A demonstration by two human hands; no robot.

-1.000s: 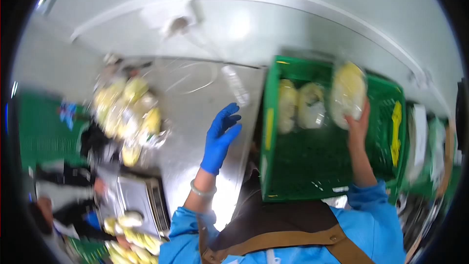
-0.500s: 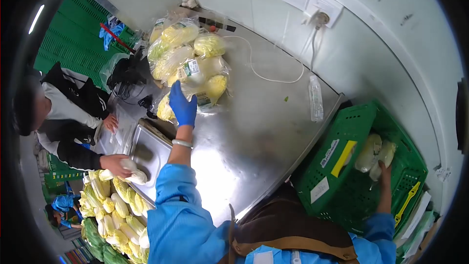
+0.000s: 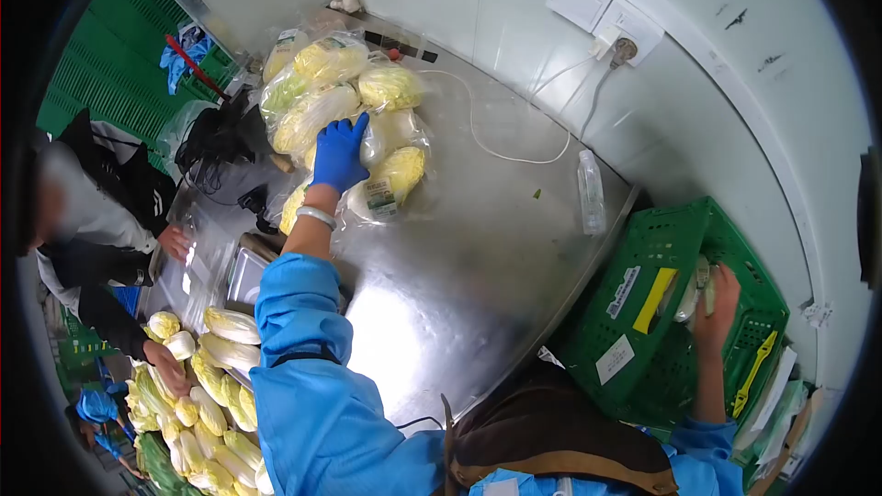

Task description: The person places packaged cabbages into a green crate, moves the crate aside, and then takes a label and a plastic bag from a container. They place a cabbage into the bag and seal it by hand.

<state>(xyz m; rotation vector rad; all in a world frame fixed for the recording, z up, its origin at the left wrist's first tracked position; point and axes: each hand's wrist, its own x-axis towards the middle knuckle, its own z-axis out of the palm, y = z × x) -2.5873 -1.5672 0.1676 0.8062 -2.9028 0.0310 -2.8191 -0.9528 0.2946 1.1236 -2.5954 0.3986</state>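
My left hand (image 3: 340,154), in a blue glove, rests on the pile of bagged cabbages (image 3: 317,115) at the back left of the steel table (image 3: 496,220). Its fingers are spread over the clear bags. Low on the right, my right hand (image 3: 717,308), bare, reaches inside a green crate (image 3: 657,349). Its fingers are bent against a bagged cabbage (image 3: 689,298), which they partly hide.
A co-worker's hand (image 3: 167,367) touches the loose cabbages (image 3: 216,404) at the lower left; the other hand (image 3: 175,242) is near clear plastic. A plastic bottle (image 3: 591,193) lies by the wall, beside a white cable (image 3: 514,158). Garlic (image 3: 345,0) sits in the corner.
My left hand has moved up onto the bags, covering the label seen before. My right hand has shifted up within the crate. The co-worker's hand has gone down to the loose cabbages.
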